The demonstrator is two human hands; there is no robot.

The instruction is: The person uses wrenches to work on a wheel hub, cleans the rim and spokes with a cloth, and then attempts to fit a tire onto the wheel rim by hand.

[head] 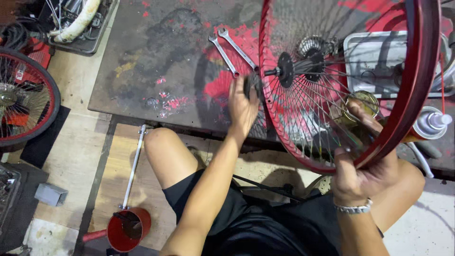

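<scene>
We hold red wheel [417, 95] upright over table [142, 71]: right hand [360, 175] clamped on rim, left hand [242, 106] closed around small dark part by hub axle [284, 70]. Best keep rim steady, turn squarely. 2 spanners [232, 50] lie just beside.

Red spoked bike wheel [407, 95], upright, rim held, over bench.

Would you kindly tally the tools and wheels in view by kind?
Red-rimmed spoked wheels: 2, one held at the rim by the right hand with the left hand near its hub, one on the floor
Wrenches: 2
Spray can: 1
Total: 5
</scene>
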